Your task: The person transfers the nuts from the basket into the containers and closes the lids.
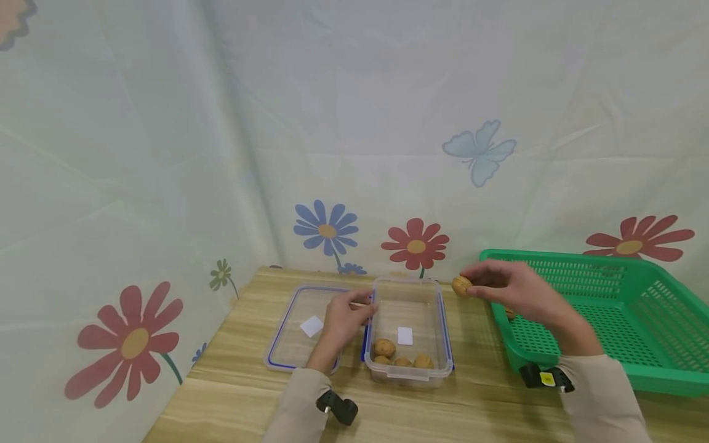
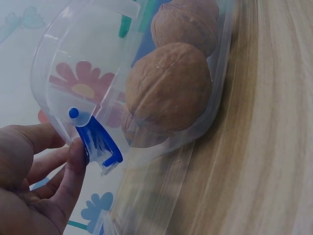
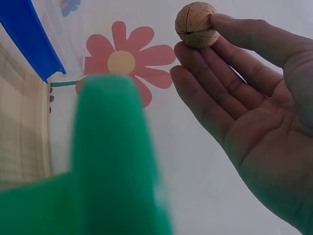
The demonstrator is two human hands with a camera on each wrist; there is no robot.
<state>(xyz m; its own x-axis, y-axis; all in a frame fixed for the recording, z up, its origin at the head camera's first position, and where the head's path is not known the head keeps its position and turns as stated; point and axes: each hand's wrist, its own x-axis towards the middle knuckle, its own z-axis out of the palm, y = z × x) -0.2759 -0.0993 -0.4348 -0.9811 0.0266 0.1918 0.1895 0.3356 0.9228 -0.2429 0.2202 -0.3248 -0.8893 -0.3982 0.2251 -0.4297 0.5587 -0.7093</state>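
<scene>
Basket rim point(image 3: 112, 147) foremost; gap separates box point(image 1: 446, 332); right hand point(image 1: 515, 289) pinches 1 walnut point(image 1: 461, 285), left hand point(image 1: 344, 317) pinches box edge.

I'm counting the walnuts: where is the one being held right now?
In the head view, the held walnut is right of centre, pinched by the right hand, between the clear box on its left and the green basket on its right.

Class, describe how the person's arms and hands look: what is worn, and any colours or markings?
Plain beige sleeves cover both forearms. Black devices sit at the wrists; the right one bears a small yellow label. The left hand and right hand show no gloves.
</scene>
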